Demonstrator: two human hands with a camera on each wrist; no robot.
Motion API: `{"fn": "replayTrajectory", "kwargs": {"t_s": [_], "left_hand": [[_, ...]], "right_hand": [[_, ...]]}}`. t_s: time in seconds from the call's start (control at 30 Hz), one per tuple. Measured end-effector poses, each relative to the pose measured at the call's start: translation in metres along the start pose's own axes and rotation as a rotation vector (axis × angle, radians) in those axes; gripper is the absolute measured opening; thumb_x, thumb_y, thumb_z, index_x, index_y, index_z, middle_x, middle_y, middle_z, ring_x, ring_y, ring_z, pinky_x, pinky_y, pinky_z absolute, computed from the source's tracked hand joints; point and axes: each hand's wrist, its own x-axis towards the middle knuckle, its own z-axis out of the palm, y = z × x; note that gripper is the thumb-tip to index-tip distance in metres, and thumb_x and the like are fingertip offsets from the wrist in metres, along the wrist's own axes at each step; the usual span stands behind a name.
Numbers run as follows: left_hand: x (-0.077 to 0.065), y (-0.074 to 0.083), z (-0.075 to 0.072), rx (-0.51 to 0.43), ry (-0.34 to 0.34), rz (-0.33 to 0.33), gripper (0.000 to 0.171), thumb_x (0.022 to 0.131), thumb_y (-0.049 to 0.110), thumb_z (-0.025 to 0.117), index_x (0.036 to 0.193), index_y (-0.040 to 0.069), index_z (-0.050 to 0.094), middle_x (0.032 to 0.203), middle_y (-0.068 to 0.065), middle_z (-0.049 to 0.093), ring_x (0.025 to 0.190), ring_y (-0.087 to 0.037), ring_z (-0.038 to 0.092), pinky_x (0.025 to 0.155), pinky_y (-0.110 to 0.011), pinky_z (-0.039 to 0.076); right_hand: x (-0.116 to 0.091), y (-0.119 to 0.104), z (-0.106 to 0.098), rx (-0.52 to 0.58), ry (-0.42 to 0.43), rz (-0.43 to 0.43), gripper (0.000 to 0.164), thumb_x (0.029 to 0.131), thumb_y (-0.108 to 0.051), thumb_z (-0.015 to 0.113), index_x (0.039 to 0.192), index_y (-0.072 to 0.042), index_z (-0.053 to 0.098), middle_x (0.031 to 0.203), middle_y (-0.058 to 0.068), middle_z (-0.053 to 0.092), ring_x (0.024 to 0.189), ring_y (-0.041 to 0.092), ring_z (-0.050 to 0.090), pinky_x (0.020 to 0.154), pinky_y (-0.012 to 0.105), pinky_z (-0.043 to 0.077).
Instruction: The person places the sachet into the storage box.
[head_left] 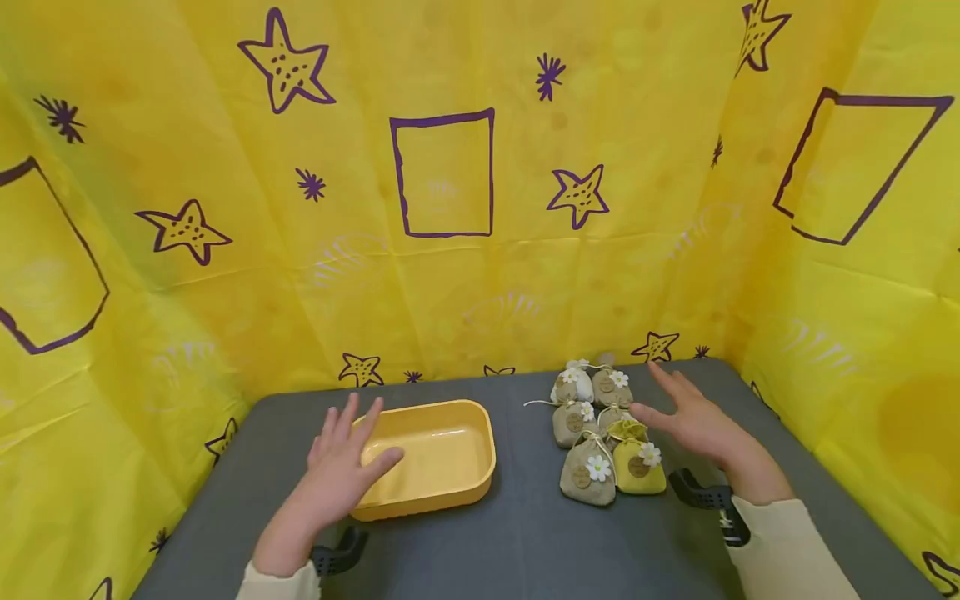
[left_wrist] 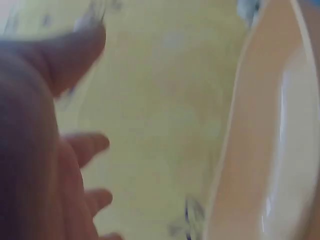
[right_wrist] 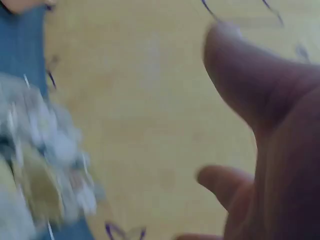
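Note:
A shallow yellow tray (head_left: 431, 506) with rounded corners stands on the left half of the table. My left hand (head_left: 337, 467), fingers spread, overlaps its left end in the head view and holds nothing. To the right, several small drawstring pouches sit bunched together, among them a beige pouch (head_left: 588, 483) at the front and a yellow pouch (head_left: 640, 477) beside it. White flowers and round brown tags decorate them. My right hand (head_left: 701, 425) hovers just right of the pouches, thumb and fingers apart, with nothing in it. In the right wrist view the pouches (right_wrist: 40, 130) look blurred.
A grey cloth covers the table (head_left: 517, 550). Yellow curtains (head_left: 450, 317) printed with purple stars and frames enclose it at the back and both sides. Each wrist wears a black strap mount (head_left: 705, 493).

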Motion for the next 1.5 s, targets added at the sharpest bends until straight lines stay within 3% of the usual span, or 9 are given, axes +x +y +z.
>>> {"fn": "replayTrajectory", "kwargs": {"t_s": [0.1,0.23,0.33,0.47,0.53,0.7,0.93,1.17,1.5], "left_hand": [[-0.011,-0.044,-0.012,-0.186,-0.076,-0.053,0.091,0.097,0.049,0.062,0.162,0.02,0.007,0.162,-0.022,-0.013,0.142,-0.055,-0.009,0.099,-0.08,0.009],[-0.019,-0.089,-0.008,-0.491,-0.18,-0.1,0.089,0.099,0.028,0.065,0.162,0.019,0.003,0.163,-0.023,-0.007,0.142,-0.055,0.008,0.102,-0.069,0.031],[-0.018,-0.111,0.004,-0.714,-0.262,-0.063,0.084,0.1,0.017,0.063,0.161,0.008,0.006,0.162,-0.026,0.002,0.141,-0.043,0.029,0.101,-0.048,0.044],[-0.014,-0.13,0.02,-0.874,-0.33,-0.027,0.082,0.101,0.01,0.061,0.159,-0.001,0.004,0.16,-0.03,0.0,0.128,-0.014,0.05,0.095,-0.03,0.048],[-0.012,-0.135,0.027,-0.905,-0.328,-0.034,0.083,0.1,0.008,0.062,0.158,-0.001,0.003,0.16,-0.031,-0.003,0.121,-0.002,0.052,0.094,-0.029,0.048],[-0.008,-0.139,0.038,-0.917,-0.252,-0.082,0.083,0.098,0.008,0.065,0.16,0.002,0.01,0.162,-0.025,0.001,0.119,0.005,0.05,0.095,-0.028,0.048],[-0.001,-0.129,0.047,-0.864,-0.123,-0.141,0.081,0.097,0.012,0.068,0.16,0.006,0.018,0.164,-0.02,0.008,0.118,0.013,0.044,0.095,-0.02,0.044],[0.001,-0.12,0.055,-0.9,-0.142,-0.139,0.079,0.098,0.015,0.067,0.16,0.008,0.019,0.164,-0.019,0.009,0.124,0.005,0.044,0.097,-0.021,0.043],[0.0,-0.12,0.058,-0.964,-0.138,-0.092,0.079,0.097,0.007,0.066,0.16,0.005,0.018,0.164,-0.019,0.009,0.12,0.008,0.047,0.095,-0.022,0.045]], "right_hand": [[-0.011,0.032,-0.014,0.256,-0.105,0.007,0.085,0.102,-0.038,0.058,0.162,-0.019,0.001,0.16,0.03,-0.005,0.139,0.059,0.012,0.097,0.071,0.035],[-0.017,0.07,-0.009,0.554,-0.255,-0.025,0.073,0.105,-0.019,0.053,0.162,-0.019,0.007,0.161,0.028,-0.008,0.138,0.059,0.014,0.092,0.062,0.046],[-0.016,0.089,0.002,0.641,-0.337,-0.037,0.07,0.106,-0.016,0.052,0.162,-0.016,0.01,0.16,0.03,-0.008,0.138,0.059,0.014,0.093,0.06,0.047],[-0.013,0.1,0.017,0.661,-0.372,-0.049,0.071,0.104,-0.014,0.055,0.161,-0.01,0.012,0.159,0.032,-0.001,0.139,0.055,0.018,0.093,0.056,0.048],[-0.012,0.103,0.022,0.671,-0.367,-0.048,0.072,0.103,-0.012,0.057,0.16,-0.007,0.014,0.159,0.033,0.003,0.138,0.048,0.026,0.093,0.054,0.049],[-0.011,0.106,0.031,0.676,-0.338,-0.071,0.071,0.099,-0.005,0.061,0.155,0.003,0.019,0.154,0.038,0.014,0.124,0.029,0.049,0.088,0.05,0.052],[-0.003,0.109,0.037,0.541,-0.292,-0.108,0.068,0.093,-0.004,0.07,0.15,0.005,0.035,0.145,0.035,0.036,0.107,0.026,0.059,0.078,0.044,0.057],[0.003,0.105,0.043,0.384,-0.197,-0.147,0.064,0.086,-0.008,0.078,0.143,0.002,0.051,0.12,0.024,0.056,0.085,0.025,0.06,0.061,0.037,0.056],[0.002,0.112,0.05,0.392,-0.084,-0.13,0.051,0.086,-0.011,0.079,0.131,0.004,0.059,0.101,0.013,0.063,0.077,0.023,0.062,0.061,0.043,0.058]]}}
